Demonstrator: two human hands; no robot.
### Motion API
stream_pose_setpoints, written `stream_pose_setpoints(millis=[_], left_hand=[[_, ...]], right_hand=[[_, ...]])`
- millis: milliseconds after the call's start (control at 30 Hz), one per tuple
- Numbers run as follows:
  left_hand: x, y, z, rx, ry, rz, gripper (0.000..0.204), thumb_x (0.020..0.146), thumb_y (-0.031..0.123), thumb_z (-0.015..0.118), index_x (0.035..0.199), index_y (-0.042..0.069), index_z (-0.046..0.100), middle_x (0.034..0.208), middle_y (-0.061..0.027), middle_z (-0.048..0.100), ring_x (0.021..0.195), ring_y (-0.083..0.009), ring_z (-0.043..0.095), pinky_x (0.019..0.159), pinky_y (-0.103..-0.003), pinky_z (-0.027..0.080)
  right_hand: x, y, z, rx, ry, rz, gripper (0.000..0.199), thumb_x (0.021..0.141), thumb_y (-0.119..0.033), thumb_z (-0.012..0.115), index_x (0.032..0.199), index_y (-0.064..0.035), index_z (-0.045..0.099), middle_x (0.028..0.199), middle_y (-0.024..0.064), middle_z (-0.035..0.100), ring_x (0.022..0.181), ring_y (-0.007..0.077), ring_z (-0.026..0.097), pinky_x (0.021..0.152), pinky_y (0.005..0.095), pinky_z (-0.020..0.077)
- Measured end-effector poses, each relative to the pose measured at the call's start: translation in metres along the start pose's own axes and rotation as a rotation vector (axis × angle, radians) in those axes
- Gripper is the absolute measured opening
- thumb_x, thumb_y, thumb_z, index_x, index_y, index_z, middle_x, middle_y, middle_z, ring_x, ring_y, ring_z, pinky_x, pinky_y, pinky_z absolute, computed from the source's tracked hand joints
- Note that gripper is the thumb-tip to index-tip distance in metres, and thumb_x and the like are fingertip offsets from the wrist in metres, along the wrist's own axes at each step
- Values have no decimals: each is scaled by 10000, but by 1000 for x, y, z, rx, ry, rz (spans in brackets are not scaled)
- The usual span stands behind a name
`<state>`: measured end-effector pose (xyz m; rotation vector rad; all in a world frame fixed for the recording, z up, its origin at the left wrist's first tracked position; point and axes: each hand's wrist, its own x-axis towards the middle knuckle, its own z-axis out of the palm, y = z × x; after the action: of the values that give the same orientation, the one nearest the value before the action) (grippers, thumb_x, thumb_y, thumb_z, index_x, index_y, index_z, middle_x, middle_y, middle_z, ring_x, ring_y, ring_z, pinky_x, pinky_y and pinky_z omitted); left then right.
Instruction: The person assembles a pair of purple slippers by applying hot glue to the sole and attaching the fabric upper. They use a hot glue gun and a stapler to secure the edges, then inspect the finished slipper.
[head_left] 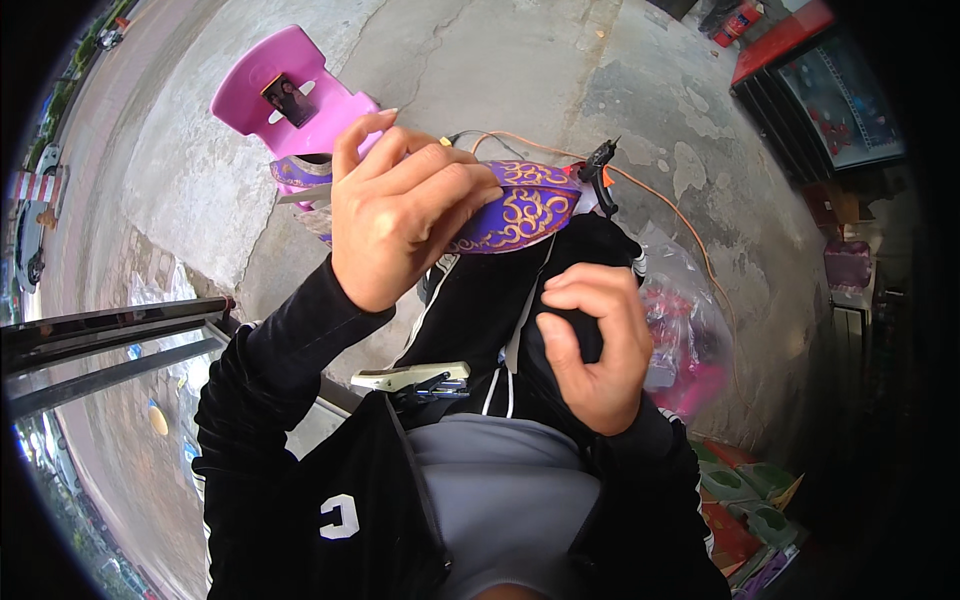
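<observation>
My left hand (405,205) is raised in front of me, its fingers closed on a curved purple piece with gold scrollwork (522,215); the fingers partly cover it. On the other side of this hand, another purple-and-gold part (300,172) shows beside a grey band; whether the two are joined is hidden. My right hand (600,350) hovers over my right thigh, thumb and curled fingers apart, nothing visible between them. A cream-and-black stapler (415,378) lies on my lap.
Ahead stands a pink plastic chair (290,85) with a dark phone or picture (288,100) on it. A black tool (600,165) is beyond my knee, near an orange cord (690,220). Clear plastic bags with pink contents (685,350) lie right; a glass-fronted cooler (835,100) stands far right.
</observation>
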<state>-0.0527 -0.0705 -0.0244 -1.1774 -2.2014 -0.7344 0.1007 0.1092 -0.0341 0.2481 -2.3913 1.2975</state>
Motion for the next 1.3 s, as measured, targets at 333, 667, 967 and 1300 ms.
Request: stream_pose_setpoints(millis=[333, 667, 967, 1300], left_hand=[[0, -7, -10, -105, -177, -125, 59, 824, 172, 752, 855, 131, 724, 801, 2, 668, 816, -207, 601, 974, -386, 389], [3, -6, -8, -159, -234, -193, 74, 826, 186, 768, 828, 127, 724, 782, 3, 672, 787, -200, 591, 903, -362, 377], [20, 45, 17, -71, -163, 35, 116, 735, 153, 780, 794, 139, 681, 756, 18, 615, 810, -198, 598, 923, -407, 423], [29, 71, 21, -65, -86, 87, 121, 701, 152, 729, 800, 135, 660, 750, 27, 569, 806, -173, 597, 945, -437, 443]], right_hand=[[-74, 28, 242, -77, -1303, -39, 356, 760, -79, 691, 1058, 70, 566, 1031, 190, 621, 1023, 354, 614, 889, 438, 504], [4, 9, 45, 500, -711, 298, 480, 873, -204, 711, 1309, -43, 589, 945, 118, 686, 764, 203, 647, 717, 354, 512], [81, -11, -82, 601, 396, 33, 831, 1001, -614, 441, 1398, 115, 392, 1182, 229, 590, 1016, 282, 642, 934, 482, 537], [90, -14, -65, 438, 693, 116, 707, 1031, -544, 433, 1330, 96, 472, 1084, 196, 613, 919, 250, 643, 783, 412, 541]])
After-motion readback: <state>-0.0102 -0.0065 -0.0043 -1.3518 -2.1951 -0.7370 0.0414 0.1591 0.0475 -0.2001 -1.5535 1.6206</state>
